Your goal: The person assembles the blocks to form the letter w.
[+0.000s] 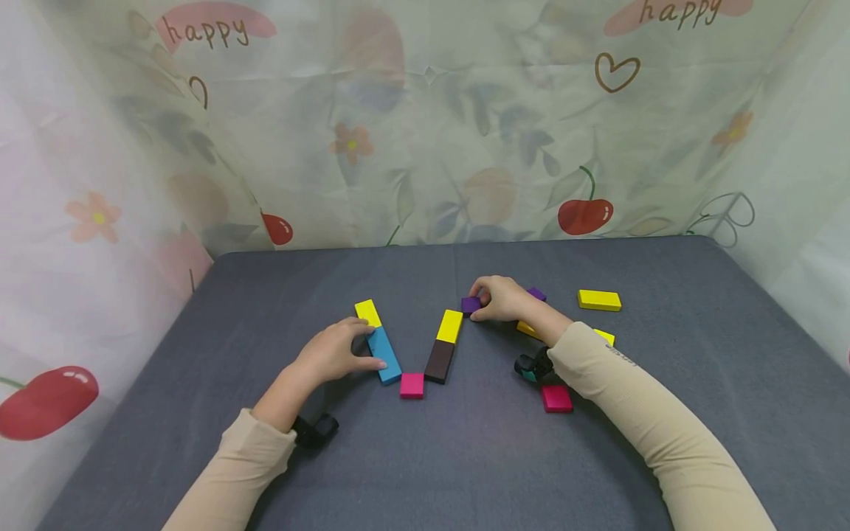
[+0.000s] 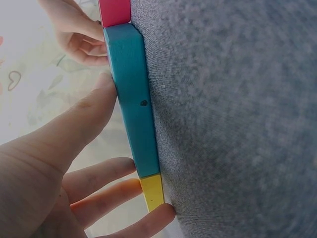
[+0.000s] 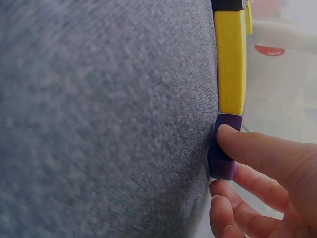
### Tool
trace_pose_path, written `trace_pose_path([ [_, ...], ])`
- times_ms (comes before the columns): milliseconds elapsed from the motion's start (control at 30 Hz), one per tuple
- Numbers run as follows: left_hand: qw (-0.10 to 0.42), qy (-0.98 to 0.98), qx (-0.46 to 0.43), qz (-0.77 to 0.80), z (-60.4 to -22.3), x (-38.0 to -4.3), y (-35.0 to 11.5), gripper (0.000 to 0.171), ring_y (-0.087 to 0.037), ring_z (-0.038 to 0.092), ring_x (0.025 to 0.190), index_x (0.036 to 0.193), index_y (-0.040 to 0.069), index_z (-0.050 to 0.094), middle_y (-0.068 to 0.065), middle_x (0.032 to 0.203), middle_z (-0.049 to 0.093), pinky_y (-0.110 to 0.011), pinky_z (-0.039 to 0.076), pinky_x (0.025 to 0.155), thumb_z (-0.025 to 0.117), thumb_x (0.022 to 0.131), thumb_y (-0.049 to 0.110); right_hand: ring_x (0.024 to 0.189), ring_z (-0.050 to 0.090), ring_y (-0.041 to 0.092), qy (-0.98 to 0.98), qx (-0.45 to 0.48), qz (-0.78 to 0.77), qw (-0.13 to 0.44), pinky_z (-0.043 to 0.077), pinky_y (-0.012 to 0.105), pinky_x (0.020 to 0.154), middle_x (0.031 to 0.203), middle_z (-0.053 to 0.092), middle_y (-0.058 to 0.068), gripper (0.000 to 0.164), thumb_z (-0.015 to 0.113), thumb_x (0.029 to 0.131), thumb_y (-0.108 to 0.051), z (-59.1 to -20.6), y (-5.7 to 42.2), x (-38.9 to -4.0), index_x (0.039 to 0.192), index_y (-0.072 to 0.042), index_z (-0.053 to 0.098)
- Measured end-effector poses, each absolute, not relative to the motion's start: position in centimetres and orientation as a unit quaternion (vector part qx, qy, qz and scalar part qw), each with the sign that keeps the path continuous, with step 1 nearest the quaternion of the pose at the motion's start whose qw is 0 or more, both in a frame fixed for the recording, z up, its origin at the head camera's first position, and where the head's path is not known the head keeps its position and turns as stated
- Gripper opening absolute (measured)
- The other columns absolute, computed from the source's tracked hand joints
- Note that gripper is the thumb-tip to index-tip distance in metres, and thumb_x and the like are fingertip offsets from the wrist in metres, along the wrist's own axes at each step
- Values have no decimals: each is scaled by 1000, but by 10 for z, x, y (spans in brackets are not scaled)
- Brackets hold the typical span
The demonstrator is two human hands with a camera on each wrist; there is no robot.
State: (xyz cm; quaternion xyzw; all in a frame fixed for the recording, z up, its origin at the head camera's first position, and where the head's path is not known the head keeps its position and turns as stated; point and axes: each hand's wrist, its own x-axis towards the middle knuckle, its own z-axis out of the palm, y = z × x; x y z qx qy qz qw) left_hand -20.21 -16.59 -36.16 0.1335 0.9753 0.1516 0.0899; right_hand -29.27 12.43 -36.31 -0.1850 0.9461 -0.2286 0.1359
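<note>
My left hand [image 1: 330, 352] rests along a blue block [image 1: 385, 360], its thumb by the near end and its fingertips by the join with a yellow block [image 1: 367, 313]. In the left wrist view those fingers are spread and loosely straight. A small pink block [image 1: 412, 386] lies at the blue block's near end. From it a dark brown block [image 1: 440, 361] and another yellow block [image 1: 449, 326] slant away. My right hand [image 1: 506, 301] pinches a purple block [image 3: 225, 148] between thumb and fingers, its end right at that yellow block's far end.
Right of the row lie a yellow block [image 1: 599, 300], a pink block [image 1: 557, 399] and, partly behind the right arm, a purple block [image 1: 536, 294] and further yellow pieces [image 1: 527, 330]. A grey cloth [image 1: 451, 472] covers the table. Printed curtains [image 1: 425, 147] stand behind.
</note>
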Motion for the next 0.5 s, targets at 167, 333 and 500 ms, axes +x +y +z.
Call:
trace_pose_path([
  [167,93,975,133,152,-362,-202,-166,70,-37,44,129,130,1,53,-21,141,45,-53,40,103,73,77,42,96,55,27,945,-178,-239,137,48,38,84,107,60,17,40,71,81,-20,-360,127,-293,116,-4,58],
  [333,94,975,133,153,-362,-202,-166,70,-37,44,129,131,1,53,-21,141,45,-53,40,103,73,78,42,97,56,29,942,-179,-250,134,49,39,83,108,60,17,39,71,81,-20,-355,133,-293,115,-5,59],
  [500,91,975,134,151,-362,-203,-166,70,-37,44,129,130,1,53,-21,141,45,-52,40,103,73,78,42,97,56,29,936,-181,-269,137,50,37,80,110,59,18,41,70,82,-20,-350,142,-292,118,-4,57],
])
